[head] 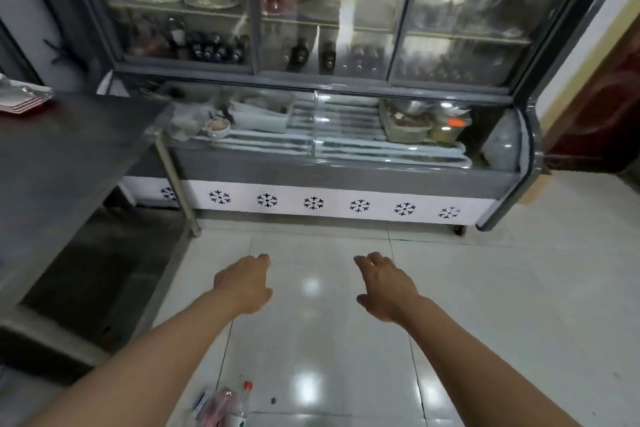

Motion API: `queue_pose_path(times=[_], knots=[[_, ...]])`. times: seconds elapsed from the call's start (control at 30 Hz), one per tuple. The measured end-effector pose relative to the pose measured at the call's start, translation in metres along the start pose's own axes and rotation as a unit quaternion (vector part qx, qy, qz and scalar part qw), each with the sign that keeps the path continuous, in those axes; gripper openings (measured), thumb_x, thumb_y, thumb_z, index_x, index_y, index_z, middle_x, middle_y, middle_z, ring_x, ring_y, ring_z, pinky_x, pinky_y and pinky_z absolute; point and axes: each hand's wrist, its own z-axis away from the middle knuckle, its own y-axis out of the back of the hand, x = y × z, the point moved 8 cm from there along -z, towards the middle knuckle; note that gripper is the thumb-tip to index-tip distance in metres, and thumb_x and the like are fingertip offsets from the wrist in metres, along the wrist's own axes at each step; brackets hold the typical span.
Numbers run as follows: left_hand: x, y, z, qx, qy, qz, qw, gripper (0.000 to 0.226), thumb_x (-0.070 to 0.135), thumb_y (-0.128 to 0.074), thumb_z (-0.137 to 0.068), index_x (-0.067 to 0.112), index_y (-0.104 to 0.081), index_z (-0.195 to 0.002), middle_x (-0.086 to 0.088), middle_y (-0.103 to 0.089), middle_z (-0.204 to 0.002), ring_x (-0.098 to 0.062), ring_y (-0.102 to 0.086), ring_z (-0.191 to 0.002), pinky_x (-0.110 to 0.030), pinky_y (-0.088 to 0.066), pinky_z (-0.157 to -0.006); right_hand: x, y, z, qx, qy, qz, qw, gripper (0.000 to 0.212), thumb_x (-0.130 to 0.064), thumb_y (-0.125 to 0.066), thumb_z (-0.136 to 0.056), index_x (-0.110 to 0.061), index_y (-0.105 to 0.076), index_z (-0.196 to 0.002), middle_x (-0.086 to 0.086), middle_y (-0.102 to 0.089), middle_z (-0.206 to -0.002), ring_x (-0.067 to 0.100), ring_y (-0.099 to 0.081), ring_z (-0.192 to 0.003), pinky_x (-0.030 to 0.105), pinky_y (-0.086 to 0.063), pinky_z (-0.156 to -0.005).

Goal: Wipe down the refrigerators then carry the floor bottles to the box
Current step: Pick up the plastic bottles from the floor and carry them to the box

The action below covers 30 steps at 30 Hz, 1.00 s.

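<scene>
A grey display refrigerator [346, 173] stands ahead, with glass doors above, a curved glass case below and a white snowflake panel at its foot. Dishes, bowls and dark bottles sit inside it. Both my arms reach forward over the tiled floor. My left hand [244, 283] and my right hand [384, 284] hang with relaxed fingers and hold nothing, well short of the refrigerator. At the bottom edge, plastic bottles [227, 404] lie on the floor, one with a red cap, partly cut off by the frame.
A steel work table [69, 156] with a lower shelf fills the left side, its leg near the refrigerator's left corner. White trays [24, 99] are stacked on its far end. A dark red door [602, 108] is at the right. Glossy white tiles cover the floor.
</scene>
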Motion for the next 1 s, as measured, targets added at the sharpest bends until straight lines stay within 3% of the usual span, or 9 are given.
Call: queue_pose_path(times=[0.2,0.47,0.7,1.0], knots=[[-0.004,0.011,-0.024,-0.002,0.083,0.028,0.996,0.052,0.034,-0.056,-0.086,0.024,-0.039,-0.135,-0.004,-0.048,-0.132,-0.022,-0.051,-0.116,-0.033,-0.045,-0.093,0.018,0.019,-0.06,-0.014,0.055,-0.012,0.998,0.063,-0.029,-0.058,-0.09,-0.016,-0.027,-0.143,0.01,-0.032,-0.144,0.027,-0.035,-0.13,0.038,-0.043,-0.097],[-0.047,0.022,-0.093,0.008,0.169,0.049,0.984,0.051,0.037,-0.054,-0.089,0.019,-0.039,-0.134,-0.004,-0.05,-0.127,-0.022,-0.051,-0.115,-0.032,-0.047,-0.087,-0.016,0.039,-0.181,-0.04,0.154,0.017,0.987,0.068,-0.031,-0.06,-0.09,-0.015,-0.024,-0.145,0.011,-0.032,-0.145,0.029,-0.037,-0.13,0.038,-0.042,-0.098],[-0.1,0.043,-0.179,0.005,0.236,0.088,0.968,0.052,0.037,-0.052,-0.091,0.016,-0.036,-0.136,-0.007,-0.049,-0.131,-0.024,-0.052,-0.115,-0.034,-0.046,-0.092,-0.057,0.044,-0.312,-0.095,0.209,0.049,0.972,0.067,-0.031,-0.059,-0.091,-0.012,-0.023,-0.145,0.015,-0.028,-0.147,0.031,-0.033,-0.133,0.04,-0.038,-0.105],[-0.161,0.022,-0.22,0.001,0.365,0.203,0.909,0.048,0.034,-0.055,-0.089,0.018,-0.037,-0.131,-0.003,-0.05,-0.128,-0.021,-0.052,-0.115,-0.033,-0.046,-0.093,-0.147,0.022,-0.428,-0.15,0.317,0.102,0.931,0.069,-0.032,-0.058,-0.091,-0.012,-0.021,-0.146,0.012,-0.03,-0.144,0.028,-0.035,-0.131,0.037,-0.039,-0.102]])
